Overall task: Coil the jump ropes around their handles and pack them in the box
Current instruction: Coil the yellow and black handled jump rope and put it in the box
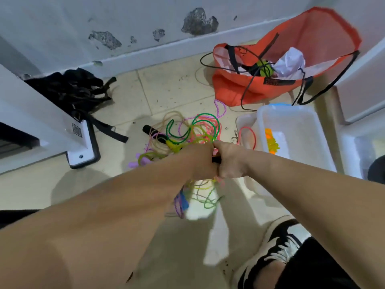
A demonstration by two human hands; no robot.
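We are early in the task, as far as we can judge. Most of the jump ropes lie on the floor in one loose tangle of green, pink, yellow, beige and purple cords, just in front of us and partly under our hands. One black grip sticks out at the left edge of the tangle.

The clear plastic box stands on the floor to the right of the tangle. It holds one orange and yellow bundle, which we take for a rope already coiled and packed. A pink loop lies just beside the box, not inside it. So about one rope seems done, and the rest are not yet coiled.

Our hands are pressed together above the tangle. The right hand has its fingers curled round a dark handle. The left hand touches it, but its fingers are hidden – we cannot tell what they hold.

The floor is of pale tiles with small dark crumbs on it. Behind stands a white wall with patches of peeled paint. An orange drawstring bag lies open near the wall, a heap of black straps lies to the left beside a white cabinet, and a black and white shoe shows at the bottom right.
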